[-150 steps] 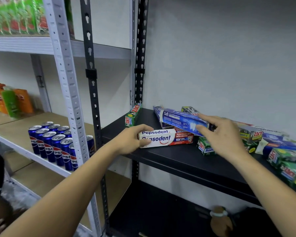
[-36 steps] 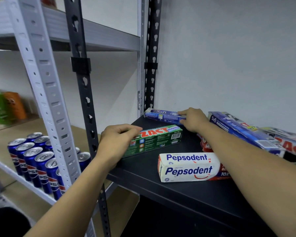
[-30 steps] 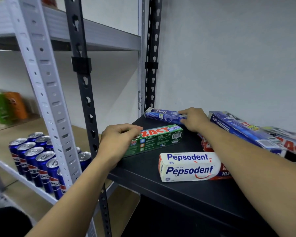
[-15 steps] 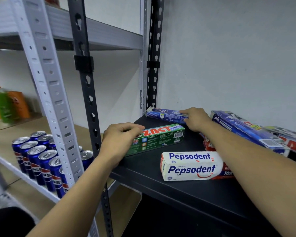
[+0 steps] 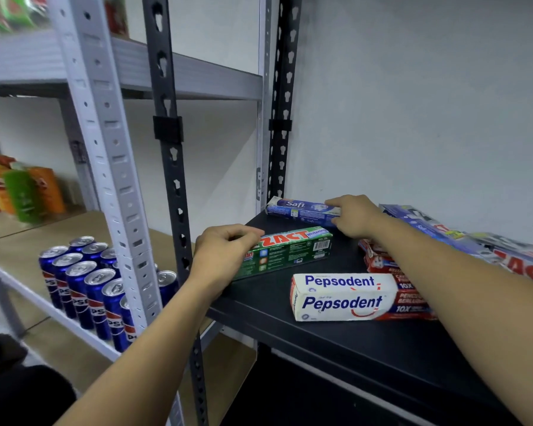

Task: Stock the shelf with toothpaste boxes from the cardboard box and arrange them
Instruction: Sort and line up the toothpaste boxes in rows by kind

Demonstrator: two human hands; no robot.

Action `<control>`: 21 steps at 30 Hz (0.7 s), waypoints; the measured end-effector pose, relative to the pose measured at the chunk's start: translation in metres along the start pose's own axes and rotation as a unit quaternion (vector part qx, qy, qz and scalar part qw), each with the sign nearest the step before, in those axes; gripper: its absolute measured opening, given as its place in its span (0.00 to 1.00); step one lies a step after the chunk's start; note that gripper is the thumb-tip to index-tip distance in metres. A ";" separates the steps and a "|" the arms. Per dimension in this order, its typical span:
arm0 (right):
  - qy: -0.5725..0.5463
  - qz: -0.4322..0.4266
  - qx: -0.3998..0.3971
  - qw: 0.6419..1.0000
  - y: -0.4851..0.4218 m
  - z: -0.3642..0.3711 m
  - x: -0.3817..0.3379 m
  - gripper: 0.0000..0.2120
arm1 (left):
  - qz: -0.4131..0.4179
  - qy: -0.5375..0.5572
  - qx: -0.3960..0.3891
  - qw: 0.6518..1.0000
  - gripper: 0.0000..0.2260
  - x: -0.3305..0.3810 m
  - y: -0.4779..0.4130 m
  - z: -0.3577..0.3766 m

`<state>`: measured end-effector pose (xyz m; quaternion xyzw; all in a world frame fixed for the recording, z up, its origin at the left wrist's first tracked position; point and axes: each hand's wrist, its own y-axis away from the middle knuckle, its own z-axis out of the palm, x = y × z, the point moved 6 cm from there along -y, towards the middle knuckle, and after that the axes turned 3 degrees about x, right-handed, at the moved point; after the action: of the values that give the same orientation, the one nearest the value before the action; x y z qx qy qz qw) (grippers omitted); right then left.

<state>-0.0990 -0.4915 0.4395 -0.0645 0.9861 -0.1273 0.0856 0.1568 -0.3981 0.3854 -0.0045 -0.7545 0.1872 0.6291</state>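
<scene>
Toothpaste boxes are all sitting on the black shelf; the cardboard box isn't in shot. Nearest the front edge is the Pepsodent box, lying flat with its long side running left-right, and nobody's touching it. Just behind it to the left, the Zact box lies flat too but skewed, its right end angled toward the back. The left hand has its fingers curled over the box's left end, near the shelf's front-left corner, so that's a proper hold. Further back, the Safi box sits along the wall in the back-left corner, long axis left-right, and the right hand grips its right end with curled fingers. So that's 1 box per hand, held at opposite ends. My guess is the next bit is squaring the Zact up parallel to the Safi. That means pivoting from the left end, since the box stretches away to the right of the grip. Off right there's a messy pile of more boxes waiting to be sorted.
</scene>
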 end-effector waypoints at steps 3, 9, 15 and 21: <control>0.000 -0.027 0.017 0.999 0.021 -0.022 -0.002 0.23 | 0.003 -0.007 0.000 1.000 0.04 0.002 0.002 -0.001; 0.004 -0.039 0.058 0.998 0.081 -0.077 0.015 0.19 | 0.030 -0.090 0.008 0.995 0.04 0.014 0.008 -0.003; 0.024 0.027 0.096 0.995 0.134 -0.104 0.044 0.19 | 0.213 -0.233 0.075 0.946 0.08 0.069 0.032 0.004; 0.060 0.090 0.076 0.991 0.173 -0.090 0.056 0.28 | 0.253 -0.256 0.096 0.928 0.22 0.090 0.051 0.010</control>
<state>-0.1888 -0.3121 0.4716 0.0395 0.9786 -0.1976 0.0417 0.1173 -0.3314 0.4543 -0.0865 -0.8420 0.4066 0.3440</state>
